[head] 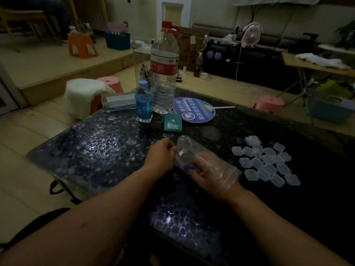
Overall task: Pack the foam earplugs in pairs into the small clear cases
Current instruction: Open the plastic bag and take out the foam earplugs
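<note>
A clear zip bag (187, 148) lies over the middle of the dark table. My right hand (211, 173) is inside the bag up to the wrist, fingers curled round a small blue earplug (192, 166). My left hand (161, 154) pinches the bag's closed far end from outside. Several small clear cases (266, 162) lie shut in a loose pile on the table to the right of my right hand.
Behind the bag stand a large water bottle (164, 73), a small blue bottle (143, 101), a teal box (172, 123) and a round blue fan (194, 110). The table's left edge (38, 158) drops to the tiled floor. Pink stools (269, 104) stand beyond the table.
</note>
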Demonstrator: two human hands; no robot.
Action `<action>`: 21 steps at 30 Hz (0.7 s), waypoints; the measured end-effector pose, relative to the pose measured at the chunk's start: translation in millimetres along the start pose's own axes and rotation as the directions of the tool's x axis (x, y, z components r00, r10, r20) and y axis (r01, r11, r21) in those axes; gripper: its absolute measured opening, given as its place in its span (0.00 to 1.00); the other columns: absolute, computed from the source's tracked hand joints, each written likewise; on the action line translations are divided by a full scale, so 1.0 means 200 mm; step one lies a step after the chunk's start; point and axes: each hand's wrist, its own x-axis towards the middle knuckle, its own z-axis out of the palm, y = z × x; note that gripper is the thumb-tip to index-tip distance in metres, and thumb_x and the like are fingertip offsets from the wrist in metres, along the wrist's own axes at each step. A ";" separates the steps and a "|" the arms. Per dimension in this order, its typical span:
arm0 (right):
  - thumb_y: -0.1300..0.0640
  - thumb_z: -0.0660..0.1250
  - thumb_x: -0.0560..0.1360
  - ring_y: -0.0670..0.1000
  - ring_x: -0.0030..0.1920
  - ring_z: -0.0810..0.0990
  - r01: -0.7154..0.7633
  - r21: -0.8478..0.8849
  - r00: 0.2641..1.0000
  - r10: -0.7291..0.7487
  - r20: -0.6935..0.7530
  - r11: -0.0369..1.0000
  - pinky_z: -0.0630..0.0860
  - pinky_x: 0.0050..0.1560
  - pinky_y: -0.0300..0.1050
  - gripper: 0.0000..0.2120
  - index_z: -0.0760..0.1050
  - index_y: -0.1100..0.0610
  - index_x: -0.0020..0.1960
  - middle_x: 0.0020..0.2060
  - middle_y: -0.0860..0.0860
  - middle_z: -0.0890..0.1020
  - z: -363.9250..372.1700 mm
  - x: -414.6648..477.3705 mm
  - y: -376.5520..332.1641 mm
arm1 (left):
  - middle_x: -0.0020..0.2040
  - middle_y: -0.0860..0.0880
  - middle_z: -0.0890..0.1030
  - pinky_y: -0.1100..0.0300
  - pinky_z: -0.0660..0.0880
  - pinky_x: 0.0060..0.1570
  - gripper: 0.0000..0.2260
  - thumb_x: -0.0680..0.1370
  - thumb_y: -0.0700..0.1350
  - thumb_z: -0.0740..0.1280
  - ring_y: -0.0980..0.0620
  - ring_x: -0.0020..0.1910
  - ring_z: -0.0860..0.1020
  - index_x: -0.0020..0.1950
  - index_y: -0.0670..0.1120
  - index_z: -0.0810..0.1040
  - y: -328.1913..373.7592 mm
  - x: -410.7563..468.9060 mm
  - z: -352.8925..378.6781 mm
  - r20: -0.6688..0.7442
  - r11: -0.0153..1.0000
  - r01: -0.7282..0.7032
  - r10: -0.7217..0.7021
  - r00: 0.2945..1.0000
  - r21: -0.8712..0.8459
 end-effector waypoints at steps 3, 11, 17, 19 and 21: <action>0.45 0.65 0.83 0.47 0.48 0.75 -0.038 -0.011 0.999 0.038 0.024 0.999 0.76 0.48 0.48 0.09 0.72 0.46 0.47 0.45 0.45 0.74 -0.03 -0.05 0.03 | 0.44 0.49 0.83 0.56 0.76 0.47 0.04 0.79 0.44 0.68 0.50 0.45 0.80 0.45 0.47 0.81 -0.01 -0.01 -0.01 -0.033 1.000 -0.023 0.024 0.999 0.018; 0.36 0.62 0.79 0.43 0.55 0.82 -0.305 0.125 0.936 0.273 0.222 0.944 0.82 0.56 0.52 0.17 0.79 0.41 0.64 0.55 0.41 0.83 -0.03 -0.02 0.04 | 0.63 0.49 0.77 0.49 0.75 0.61 0.15 0.79 0.44 0.65 0.47 0.60 0.76 0.66 0.52 0.77 -0.01 -0.01 -0.01 -0.127 0.925 -0.329 0.355 0.926 0.189; 0.41 0.64 0.83 0.43 0.51 0.80 -0.063 0.044 0.977 0.052 0.205 0.997 0.79 0.52 0.48 0.12 0.80 0.47 0.55 0.51 0.41 0.82 -0.04 0.04 -0.02 | 0.77 0.55 0.71 0.42 0.54 0.78 0.23 0.82 0.44 0.60 0.53 0.79 0.63 0.76 0.57 0.69 -0.08 -0.03 0.04 0.383 0.846 -0.471 0.360 0.851 0.251; 0.43 0.66 0.82 0.45 0.49 0.79 -0.015 0.018 0.984 0.011 0.177 1.000 0.78 0.50 0.50 0.10 0.79 0.49 0.49 0.47 0.43 0.80 -0.03 0.05 -0.03 | 0.78 0.59 0.67 0.37 0.47 0.78 0.23 0.82 0.47 0.60 0.56 0.80 0.58 0.78 0.59 0.65 -0.11 -0.03 0.05 0.426 0.824 -0.479 0.332 0.841 0.302; 0.45 0.66 0.81 0.47 0.47 0.78 -0.025 0.012 0.989 0.023 0.146 1.000 0.78 0.49 0.52 0.09 0.77 0.49 0.46 0.46 0.44 0.79 -0.01 0.05 -0.03 | 0.78 0.62 0.67 0.35 0.44 0.77 0.23 0.82 0.48 0.60 0.56 0.80 0.58 0.77 0.62 0.66 -0.10 -0.04 0.04 0.420 0.814 -0.494 0.351 0.837 0.305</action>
